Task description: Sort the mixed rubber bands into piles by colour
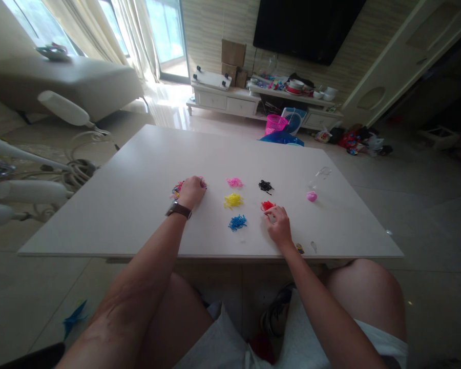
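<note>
My left hand (192, 191), with a dark-strapped watch at the wrist, rests over a pile of mixed-colour small rubber bands (175, 190). Its fingers are curled down into the pile, and what they grip is hidden. At the near edge of the red bands (267, 205), my right hand (278, 224) has its fingertips drawn together; anything between them is too small to name. Between my hands lie separate heaps of pink bands (235, 182), yellow bands (233, 200) and blue bands (237, 222). Black bands (266, 186) sit just beyond the red ones.
To the right on the white table (215, 148) are a pink round object (311, 196) and a clear container (322, 173). A small yellow-and-dark figure (300, 248) and a small clear item (314, 247) lie near the front edge. White lamp-like parts (30, 189) stand at left.
</note>
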Motion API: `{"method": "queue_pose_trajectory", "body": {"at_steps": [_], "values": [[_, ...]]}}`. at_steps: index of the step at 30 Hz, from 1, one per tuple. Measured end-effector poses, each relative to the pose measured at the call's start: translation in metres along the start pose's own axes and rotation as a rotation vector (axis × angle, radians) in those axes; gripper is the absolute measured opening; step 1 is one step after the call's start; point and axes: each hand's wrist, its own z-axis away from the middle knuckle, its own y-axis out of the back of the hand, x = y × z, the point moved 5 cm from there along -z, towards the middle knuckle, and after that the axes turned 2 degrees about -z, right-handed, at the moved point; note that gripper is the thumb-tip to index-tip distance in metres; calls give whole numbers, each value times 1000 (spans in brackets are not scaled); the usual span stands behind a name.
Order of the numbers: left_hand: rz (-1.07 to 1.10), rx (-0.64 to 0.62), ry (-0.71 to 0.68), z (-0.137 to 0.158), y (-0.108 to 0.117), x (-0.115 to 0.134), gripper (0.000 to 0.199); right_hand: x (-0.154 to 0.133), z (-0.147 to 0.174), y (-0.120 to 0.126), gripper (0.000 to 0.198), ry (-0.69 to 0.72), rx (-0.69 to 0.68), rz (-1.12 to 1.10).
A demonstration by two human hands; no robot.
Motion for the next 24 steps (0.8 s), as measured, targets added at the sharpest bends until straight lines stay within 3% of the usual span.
{"method": "queue_pose_trajectory", "body": {"at_steps": [15, 21, 24], "values": [[-164, -23, -56, -5, -18, -4, 29, -1, 0, 0, 13, 7, 5, -3], [-40, -37, 74, -8, -2, -12, 19, -2, 0, 1, 13, -8, 0, -2], [79, -68, 74, -7, 6, -11, 17, -1, 0, 0, 12, -5, 0, -5]]}}
